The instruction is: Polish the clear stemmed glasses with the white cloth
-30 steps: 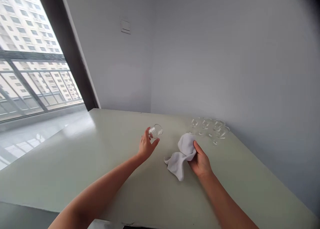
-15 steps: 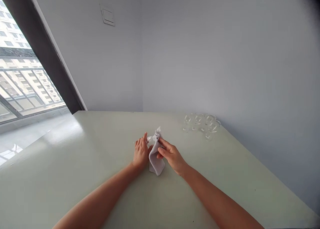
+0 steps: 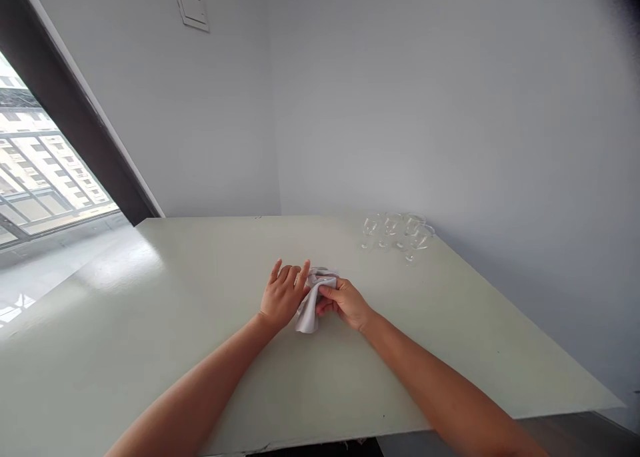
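So there's a glossy pale-green bench (image 3: 200, 264) under everything. Left hand (image 3: 283, 300) is back-up, index and pinky sticking up, middle ones bent; can't tell if those fingers grip anything. Right hand (image 3: 350, 304) is turned thumb-up, fingers clamped on a soft white fabric cloth (image 3: 309, 314) bunched between both hands. Clear stemmed glasses (image 3: 390, 226) sit well beyond the right fingers, over to the right.

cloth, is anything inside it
A glassy edge seems to show at the top of the cloth, between the left hand and right hand. Folds and hands cover whatever else is inside.
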